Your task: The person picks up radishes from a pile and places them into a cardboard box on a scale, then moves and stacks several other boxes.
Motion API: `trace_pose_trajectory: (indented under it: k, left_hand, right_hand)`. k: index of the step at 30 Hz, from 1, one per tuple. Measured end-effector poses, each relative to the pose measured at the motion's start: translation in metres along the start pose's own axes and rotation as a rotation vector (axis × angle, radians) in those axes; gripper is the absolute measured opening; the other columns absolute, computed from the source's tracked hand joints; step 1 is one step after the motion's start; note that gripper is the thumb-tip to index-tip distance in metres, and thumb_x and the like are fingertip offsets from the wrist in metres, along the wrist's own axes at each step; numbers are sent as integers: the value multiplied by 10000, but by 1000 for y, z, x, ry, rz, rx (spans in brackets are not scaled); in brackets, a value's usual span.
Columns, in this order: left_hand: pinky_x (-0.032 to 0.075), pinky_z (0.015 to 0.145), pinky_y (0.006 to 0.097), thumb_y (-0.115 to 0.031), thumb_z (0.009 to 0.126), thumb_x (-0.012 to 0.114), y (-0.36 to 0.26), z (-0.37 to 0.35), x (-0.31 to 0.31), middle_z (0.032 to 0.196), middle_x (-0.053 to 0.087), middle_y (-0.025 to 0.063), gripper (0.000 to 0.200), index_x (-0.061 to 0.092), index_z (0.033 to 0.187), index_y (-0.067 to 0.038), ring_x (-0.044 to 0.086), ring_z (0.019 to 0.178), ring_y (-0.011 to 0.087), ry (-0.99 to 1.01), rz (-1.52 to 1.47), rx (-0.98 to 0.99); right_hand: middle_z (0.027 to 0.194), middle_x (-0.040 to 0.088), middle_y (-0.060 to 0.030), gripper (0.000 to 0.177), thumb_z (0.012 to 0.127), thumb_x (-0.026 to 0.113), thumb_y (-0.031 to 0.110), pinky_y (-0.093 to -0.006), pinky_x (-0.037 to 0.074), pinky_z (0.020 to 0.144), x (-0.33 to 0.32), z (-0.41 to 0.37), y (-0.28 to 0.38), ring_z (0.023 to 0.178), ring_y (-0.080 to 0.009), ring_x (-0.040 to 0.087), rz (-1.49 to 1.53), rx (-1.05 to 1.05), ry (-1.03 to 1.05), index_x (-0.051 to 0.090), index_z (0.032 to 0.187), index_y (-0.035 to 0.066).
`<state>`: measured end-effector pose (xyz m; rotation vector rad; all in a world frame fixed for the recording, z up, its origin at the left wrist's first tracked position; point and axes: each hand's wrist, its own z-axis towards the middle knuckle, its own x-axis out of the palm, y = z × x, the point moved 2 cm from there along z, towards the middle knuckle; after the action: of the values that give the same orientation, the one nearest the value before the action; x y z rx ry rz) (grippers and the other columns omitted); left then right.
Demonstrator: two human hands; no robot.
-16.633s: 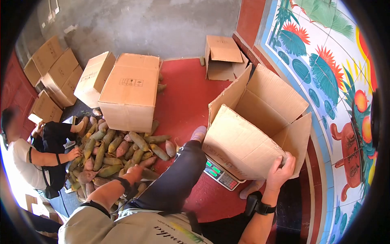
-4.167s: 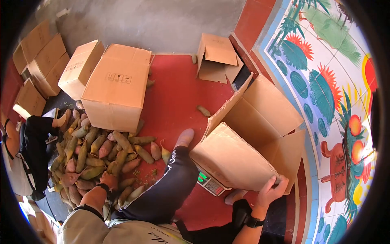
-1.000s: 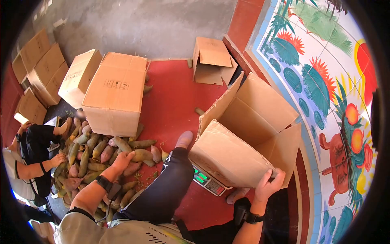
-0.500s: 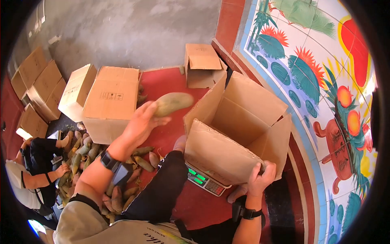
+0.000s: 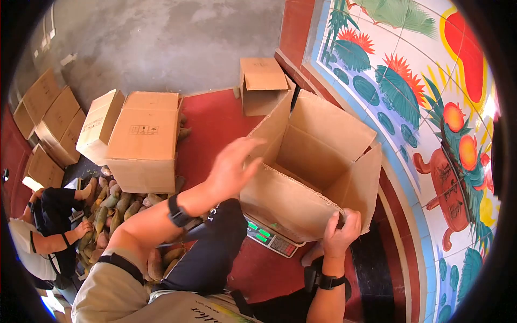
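Observation:
My left hand (image 5: pixel 231 168) hovers by the left rim of a tall cardboard box (image 5: pixel 293 196), fingers apart and nothing visible in them. With fingers curled over the near right flap edge, my right hand (image 5: pixel 344 231) grips that box. Its top flaps stand up, and the near one hides much of the inside. Beneath the box is a digital scale (image 5: pixel 276 243) with lit green displays. A pile of sweet potatoes (image 5: pixel 123 203) lies on the floor to my left, partly behind my left arm.
A large closed-top carton (image 5: pixel 142 126) and a narrower carton (image 5: pixel 98 128) stand beyond the pile. Another carton (image 5: pixel 264 81) is by the far wall. At far left sits another person (image 5: pixel 48 242), one hand at the pile. A painted tile wall (image 5: pixel 398 91) curves along the right.
My left hand has moved right and down to the box rim; the long pale sweet potato it held is out of sight. My right hand keeps its grip on the flap.

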<state>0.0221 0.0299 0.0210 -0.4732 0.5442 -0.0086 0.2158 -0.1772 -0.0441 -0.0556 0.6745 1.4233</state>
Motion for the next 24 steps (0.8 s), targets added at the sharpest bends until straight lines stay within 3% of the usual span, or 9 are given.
trace_pose_trajectory:
  k: [5, 11, 14, 16, 17, 19, 20, 22, 24]
  left_hand:
    - [465, 748, 363, 7, 740, 565, 56, -79, -38, 926, 571, 168, 259, 559, 998, -10, 569, 851, 326, -94, 90, -301]
    - [468, 677, 405, -48, 755, 555, 151, -241, -65, 820, 568, 175, 96, 572, 847, -27, 574, 786, 344, 182, 386, -540]
    - [475, 692, 423, -117, 747, 578, 192, -321, -81, 834, 589, 182, 99, 596, 808, -41, 584, 802, 356, 378, 478, -780]
    - [489, 729, 413, -203, 760, 584, 234, -393, -86, 875, 613, 179, 181, 628, 821, -39, 600, 850, 338, 737, 734, -907]
    - [489, 729, 413, -203, 760, 584, 242, -420, -94, 875, 613, 179, 181, 628, 821, -39, 600, 850, 338, 735, 726, -913]
    - [498, 730, 400, -199, 743, 593, 250, -459, -97, 869, 618, 126, 195, 653, 862, -56, 597, 837, 316, 1228, 791, -742]
    - [498, 730, 400, -199, 743, 593, 242, -457, -98, 869, 618, 126, 195, 653, 862, -56, 597, 837, 316, 1227, 784, -746]
    - [469, 847, 394, -260, 792, 557, 216, -442, -108, 1114, 557, 218, 340, 597, 1031, -21, 571, 1004, 327, 1206, 657, -1305]
    - [449, 878, 400, -261, 777, 576, 239, -514, -109, 1231, 450, 219, 407, 537, 1115, -38, 533, 1056, 343, 1040, 700, -1144]
  right_hand:
    - [730, 482, -174, 152, 713, 580, 37, -412, 393, 595, 2, 2, 3, 662, -339, 480, 25, 5, -20, 496, 829, -12]
    - [749, 484, -175, 148, 714, 570, 30, -408, 392, 598, 4, 2, 4, 672, -341, 481, -6, 15, -24, 496, 835, -13]
    - [755, 480, -175, 142, 721, 555, 27, -404, 391, 600, 4, 2, 4, 674, -338, 480, -23, 19, -30, 491, 840, -14]
    - [754, 470, -169, 134, 729, 539, 26, -395, 387, 598, 5, 1, 5, 673, -327, 475, -18, 17, -44, 484, 843, -17]
    - [754, 470, -169, 134, 729, 539, 26, -395, 387, 598, 6, 1, 5, 673, -327, 475, -20, 10, -38, 484, 843, -17]
    - [753, 463, -164, 125, 738, 525, 29, -387, 385, 602, 6, 1, 5, 671, -318, 470, -25, 56, -35, 482, 845, -19]
    - [753, 463, -164, 125, 738, 525, 29, -387, 385, 602, 6, 0, 4, 671, -318, 470, -27, 50, -30, 482, 845, -19]
    - [757, 459, -156, 119, 748, 517, 37, -377, 383, 612, 8, -1, 1, 675, -307, 464, -47, 69, -22, 479, 845, -20]
    - [760, 458, -155, 115, 751, 514, 39, -373, 383, 616, 9, -2, 0, 678, -302, 463, -55, 75, -21, 479, 843, -21]
